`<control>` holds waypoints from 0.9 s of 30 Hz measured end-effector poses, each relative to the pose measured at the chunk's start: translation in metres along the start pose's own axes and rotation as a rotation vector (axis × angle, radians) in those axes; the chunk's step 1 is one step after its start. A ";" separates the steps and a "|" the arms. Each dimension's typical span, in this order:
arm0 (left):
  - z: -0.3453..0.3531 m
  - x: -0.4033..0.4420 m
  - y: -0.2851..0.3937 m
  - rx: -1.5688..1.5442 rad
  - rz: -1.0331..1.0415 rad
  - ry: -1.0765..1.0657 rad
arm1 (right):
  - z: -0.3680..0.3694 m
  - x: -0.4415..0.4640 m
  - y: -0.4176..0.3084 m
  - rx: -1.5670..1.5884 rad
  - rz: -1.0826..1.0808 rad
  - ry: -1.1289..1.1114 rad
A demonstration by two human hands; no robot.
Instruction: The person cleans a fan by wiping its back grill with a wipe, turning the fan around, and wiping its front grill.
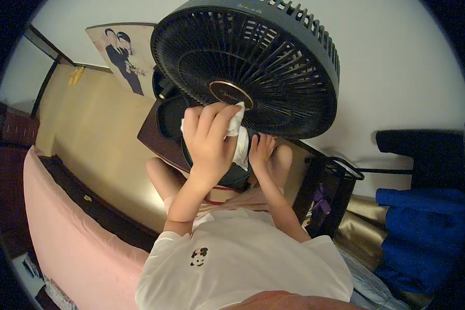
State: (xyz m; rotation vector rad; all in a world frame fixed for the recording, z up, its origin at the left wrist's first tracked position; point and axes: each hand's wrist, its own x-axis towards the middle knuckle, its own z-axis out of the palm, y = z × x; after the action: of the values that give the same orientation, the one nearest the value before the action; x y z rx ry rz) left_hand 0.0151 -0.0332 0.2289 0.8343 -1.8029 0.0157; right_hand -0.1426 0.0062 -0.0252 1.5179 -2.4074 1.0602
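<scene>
My left hand [209, 132] is raised in front of a large dark round fan [289, 77], fingers closed around a crumpled white cloth [241, 150]. The cloth's upper corner lies against the fan's front grille, just below the copper-rimmed badge [231, 94], and its lower end hangs down past my wrist. Lower and to the right, my right hand [262, 150] lies with thumb and fingers apart against the dark part under the fan head. Its fingertips are partly in shadow. The fan's stand is mostly hidden behind my left hand and the cloth.
A dark brown table [160, 139] stands beneath the fan, with a wedding picture [124, 57] leaning behind. At left is a bed with a pink cover [72, 227]. To the right stand a black rack [328, 191] and blue cloth [423, 232]. A yellow object [76, 76] lies on the far floor.
</scene>
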 end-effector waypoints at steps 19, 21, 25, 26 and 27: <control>0.006 0.029 0.028 -0.083 0.072 0.077 | 0.012 -0.004 0.010 -0.023 0.018 -0.020; 0.008 0.030 0.029 -0.077 0.076 0.088 | 0.013 -0.006 0.011 -0.048 0.037 -0.048; 0.013 0.034 0.026 -0.030 0.130 0.136 | 0.018 -0.009 0.012 -0.117 0.024 -0.025; 0.016 0.035 0.025 0.002 0.193 0.184 | 0.019 -0.010 0.014 -0.116 0.024 -0.026; 0.017 0.036 0.024 0.003 0.193 0.183 | 0.018 -0.010 0.013 -0.075 0.038 -0.041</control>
State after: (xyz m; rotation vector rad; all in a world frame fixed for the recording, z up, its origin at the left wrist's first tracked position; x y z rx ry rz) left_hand -0.0174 -0.0403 0.2609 0.6364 -1.7035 0.2134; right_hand -0.1439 0.0067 -0.0496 1.4903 -2.4826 0.9435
